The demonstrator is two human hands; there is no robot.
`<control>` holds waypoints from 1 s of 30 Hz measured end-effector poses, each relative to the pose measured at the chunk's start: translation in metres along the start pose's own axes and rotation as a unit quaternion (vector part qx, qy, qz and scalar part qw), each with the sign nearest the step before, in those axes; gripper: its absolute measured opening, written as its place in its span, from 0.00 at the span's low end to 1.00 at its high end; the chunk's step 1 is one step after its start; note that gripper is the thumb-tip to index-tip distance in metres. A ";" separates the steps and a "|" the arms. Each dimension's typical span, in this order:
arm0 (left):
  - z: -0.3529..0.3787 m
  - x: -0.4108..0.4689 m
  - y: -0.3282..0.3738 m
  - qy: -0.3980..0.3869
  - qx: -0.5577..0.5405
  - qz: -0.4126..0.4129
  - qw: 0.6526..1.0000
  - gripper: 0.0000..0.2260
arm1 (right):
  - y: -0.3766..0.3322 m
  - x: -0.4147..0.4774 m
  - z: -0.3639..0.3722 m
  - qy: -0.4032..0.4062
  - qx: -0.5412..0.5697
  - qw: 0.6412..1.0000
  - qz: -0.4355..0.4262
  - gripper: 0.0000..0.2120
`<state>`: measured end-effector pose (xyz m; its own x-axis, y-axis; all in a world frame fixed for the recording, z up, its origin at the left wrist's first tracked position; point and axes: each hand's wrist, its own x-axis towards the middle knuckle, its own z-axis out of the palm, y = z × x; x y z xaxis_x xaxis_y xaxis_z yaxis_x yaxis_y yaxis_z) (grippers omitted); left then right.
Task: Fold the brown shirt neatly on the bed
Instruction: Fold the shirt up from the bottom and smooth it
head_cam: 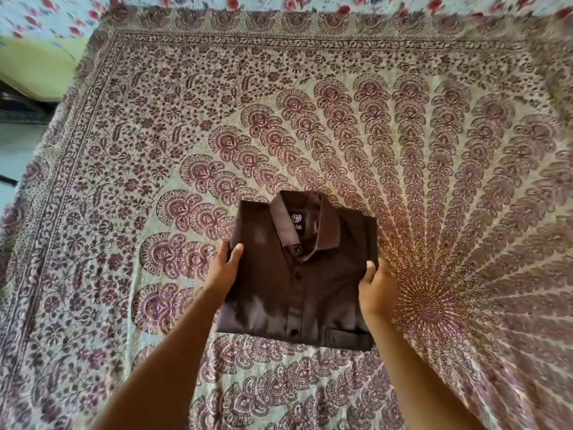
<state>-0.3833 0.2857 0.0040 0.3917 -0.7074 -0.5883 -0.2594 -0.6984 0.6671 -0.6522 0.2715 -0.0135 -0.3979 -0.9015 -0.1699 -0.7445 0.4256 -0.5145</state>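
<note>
Bare forearms reach in from the near edge toward the brown shirt [297,274], which sits as a compact rectangle near the middle of the patterned bedspread [124,150], collar at the far end and buttons up. On the left, the left hand [221,268] pinches the shirt's left edge, thumb on top. On the right, the right hand [376,290] clasps the right edge likewise. Folding looks essentially done; judging by this, only setting it flat and squaring the edges remains.
</note>
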 end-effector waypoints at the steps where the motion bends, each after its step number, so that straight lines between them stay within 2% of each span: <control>1: 0.002 -0.005 -0.001 0.014 0.017 0.011 1.000 0.18 | 0.001 0.002 0.000 0.019 0.008 1.000 0.006 0.11; 3: 0.007 -0.011 -0.006 0.044 0.066 0.040 0.996 0.18 | 0.001 0.003 0.000 0.043 0.016 0.999 0.012 0.09; 5: 0.010 -0.015 -0.009 0.065 0.094 0.066 0.991 0.17 | -0.001 0.001 0.002 0.049 0.006 0.999 0.010 0.12; 8: 0.011 -0.018 -0.009 0.092 0.089 0.074 0.989 0.17 | 0.002 -0.003 0.004 -0.009 -0.042 0.999 -0.028 0.21; 14: -0.008 -0.040 0.015 0.138 0.063 0.104 0.983 0.15 | -0.021 -0.009 -0.018 0.030 0.017 0.994 -0.103 0.11; 19: -0.073 -0.077 0.021 0.175 0.039 0.118 0.977 0.15 | -0.070 -0.058 -0.048 0.065 0.107 0.980 -0.156 0.18; 24: -0.155 -0.127 0.009 0.212 0.018 0.112 0.971 0.15 | -0.123 -0.131 -0.067 0.072 0.142 0.966 -0.202 0.15; 30: -0.275 -0.177 -0.048 0.211 0.001 0.128 0.969 0.15 | -0.183 -0.256 -0.061 0.054 0.154 0.963 -0.215 0.14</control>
<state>-0.1969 0.4747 0.2018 0.6409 -0.7500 -0.1637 -0.3978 -0.5068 0.7648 -0.4469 0.4289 0.1760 -0.1541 -0.9688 0.1942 -0.6646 -0.0438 -0.7459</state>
